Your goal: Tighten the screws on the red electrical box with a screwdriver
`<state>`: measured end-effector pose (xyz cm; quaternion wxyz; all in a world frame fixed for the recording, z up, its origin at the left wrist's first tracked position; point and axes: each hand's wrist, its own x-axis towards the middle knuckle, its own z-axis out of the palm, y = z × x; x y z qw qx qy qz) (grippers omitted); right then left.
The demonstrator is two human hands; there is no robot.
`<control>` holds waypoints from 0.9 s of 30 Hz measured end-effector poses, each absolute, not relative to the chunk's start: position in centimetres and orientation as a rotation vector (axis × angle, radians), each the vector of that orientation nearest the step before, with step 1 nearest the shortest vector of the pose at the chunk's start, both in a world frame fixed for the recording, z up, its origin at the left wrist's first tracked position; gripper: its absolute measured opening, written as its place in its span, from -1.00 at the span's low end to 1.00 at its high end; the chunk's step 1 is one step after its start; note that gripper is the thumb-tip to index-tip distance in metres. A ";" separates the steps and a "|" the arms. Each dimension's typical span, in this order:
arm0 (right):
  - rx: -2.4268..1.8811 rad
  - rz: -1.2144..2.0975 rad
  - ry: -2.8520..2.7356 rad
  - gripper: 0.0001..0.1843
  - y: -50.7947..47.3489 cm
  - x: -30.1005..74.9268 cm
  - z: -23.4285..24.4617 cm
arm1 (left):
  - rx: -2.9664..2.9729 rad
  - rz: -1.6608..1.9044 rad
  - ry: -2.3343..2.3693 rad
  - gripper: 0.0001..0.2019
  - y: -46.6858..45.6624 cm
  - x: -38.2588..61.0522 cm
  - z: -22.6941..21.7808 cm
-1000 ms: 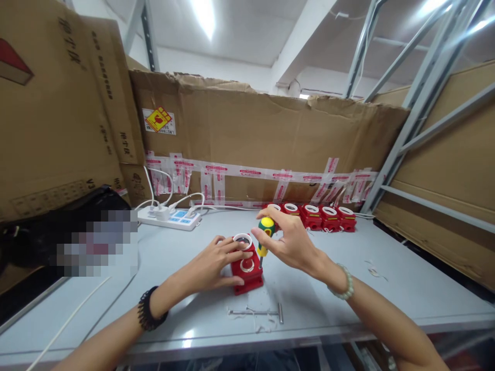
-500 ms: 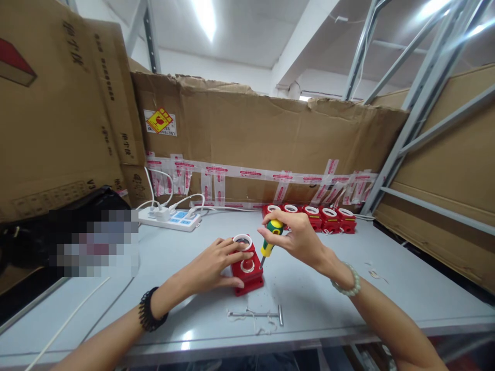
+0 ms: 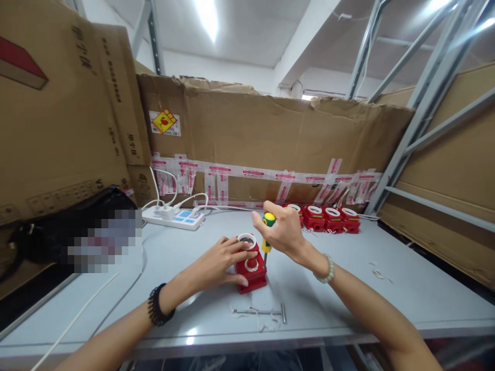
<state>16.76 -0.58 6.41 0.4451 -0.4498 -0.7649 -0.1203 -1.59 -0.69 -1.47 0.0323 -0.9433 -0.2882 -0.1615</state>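
Observation:
A red box-shaped part with two white rings on top sits on the grey table. My left hand lies over its left side, fingers curled against it and holding it down. My right hand is closed round the yellow-green handle of a screwdriver. The screwdriver stands nearly upright, with its thin shaft reaching down to the right edge of the red part.
A row of similar red parts lines the back of the table. A metal T-handle tool lies in front of the red part among white scraps. A white power strip and a black bag are at the left. Cardboard sheets wall the table.
My right hand has moved from pinching the screwdriver's top to gripping round the handle, and the tool has gone from tilted to nearly upright. My left hand stays on the red part.

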 end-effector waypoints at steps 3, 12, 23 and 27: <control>-1.114 -0.199 -2.018 -0.64 -0.8 17.6 6.9 | -2.950 -0.501 -0.898 -0.41 -0.9 -1.9 -1.2; -1.013 -0.048 -2.357 -0.74 -2.4 20.3 8.6 | -3.092 -0.496 -0.919 -0.34 -1.1 -3.2 -0.6; -0.873 0.052 -2.152 -0.73 -0.4 19.3 7.1 | -3.054 -0.551 -0.897 -0.41 -0.6 -2.9 -1.0; -0.807 0.151 -2.157 -0.81 -0.1 19.7 7.9 | -3.046 -0.553 -0.898 -0.42 -0.5 -2.8 -1.0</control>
